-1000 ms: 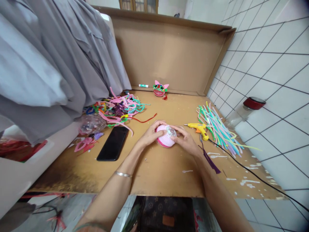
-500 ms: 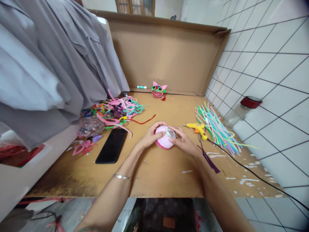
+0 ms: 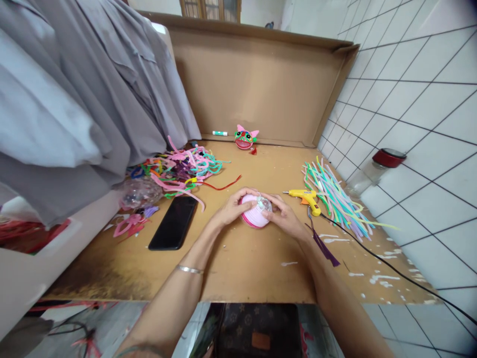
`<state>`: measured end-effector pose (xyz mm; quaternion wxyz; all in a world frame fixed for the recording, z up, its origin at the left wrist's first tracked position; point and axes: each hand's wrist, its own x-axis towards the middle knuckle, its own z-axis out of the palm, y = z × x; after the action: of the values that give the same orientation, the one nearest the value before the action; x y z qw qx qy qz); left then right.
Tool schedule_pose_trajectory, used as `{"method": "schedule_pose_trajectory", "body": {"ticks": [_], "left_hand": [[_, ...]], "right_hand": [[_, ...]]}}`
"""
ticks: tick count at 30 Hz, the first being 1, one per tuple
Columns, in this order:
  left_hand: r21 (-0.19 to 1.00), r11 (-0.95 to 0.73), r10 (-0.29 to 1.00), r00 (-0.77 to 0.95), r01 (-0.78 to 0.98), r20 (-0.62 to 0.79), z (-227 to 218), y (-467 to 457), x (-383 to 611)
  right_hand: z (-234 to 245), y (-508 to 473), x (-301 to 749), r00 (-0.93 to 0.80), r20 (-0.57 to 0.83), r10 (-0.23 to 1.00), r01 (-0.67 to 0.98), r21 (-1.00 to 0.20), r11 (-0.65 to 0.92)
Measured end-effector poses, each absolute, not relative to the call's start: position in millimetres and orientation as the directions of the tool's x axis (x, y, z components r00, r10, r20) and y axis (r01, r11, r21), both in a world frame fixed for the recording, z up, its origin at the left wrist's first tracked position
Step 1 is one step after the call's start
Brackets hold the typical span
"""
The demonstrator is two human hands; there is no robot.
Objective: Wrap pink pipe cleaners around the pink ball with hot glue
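Between my hands, just above the table, is a round ball [image 3: 253, 214] wrapped in pale pink pipe cleaner, with a darker pink band along its lower left rim and a bare, clear patch at its upper right. My left hand [image 3: 235, 207] grips its left side, thumb across the top. Fingers of my right hand [image 3: 283, 218] curl around the right side, the thumb near the clear patch. Both hands' fingertips on the far side are partly hidden. A yellow hot glue gun [image 3: 302, 195] lies to the right of my right hand.
Loose pipe cleaners [image 3: 335, 199] lie at the right, a tangled pile [image 3: 186, 166] at the left. A black phone [image 3: 173, 223] rests left of my arms. Farther back are a glue stick [image 3: 219, 133] and a cat-like figure [image 3: 245, 137]. The glue gun's cord [image 3: 387, 262] crosses the right side.
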<state>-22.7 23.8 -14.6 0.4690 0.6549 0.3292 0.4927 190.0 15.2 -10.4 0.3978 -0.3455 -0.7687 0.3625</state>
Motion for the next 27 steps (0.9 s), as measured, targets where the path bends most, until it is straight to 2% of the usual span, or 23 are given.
{"method": "schedule_pose_trajectory", "body": {"ticks": [16, 27], "left_hand": [[0.939, -0.322, 0.875, 0.418, 0.123, 0.245, -6.8, 15.1, -23.6], [0.805, -0.440, 0.879, 0.372, 0.397, 0.297, -1.2, 11.2, -20.8]], "right_hand": [[-14.3, 17.3, 191.2, -0.411, 0.290, 0.864, 0.228, -0.885, 0.406], [-11.4, 16.0, 191.4, -0.402, 0.272, 0.874, 0.237, -0.891, 0.387]]}}
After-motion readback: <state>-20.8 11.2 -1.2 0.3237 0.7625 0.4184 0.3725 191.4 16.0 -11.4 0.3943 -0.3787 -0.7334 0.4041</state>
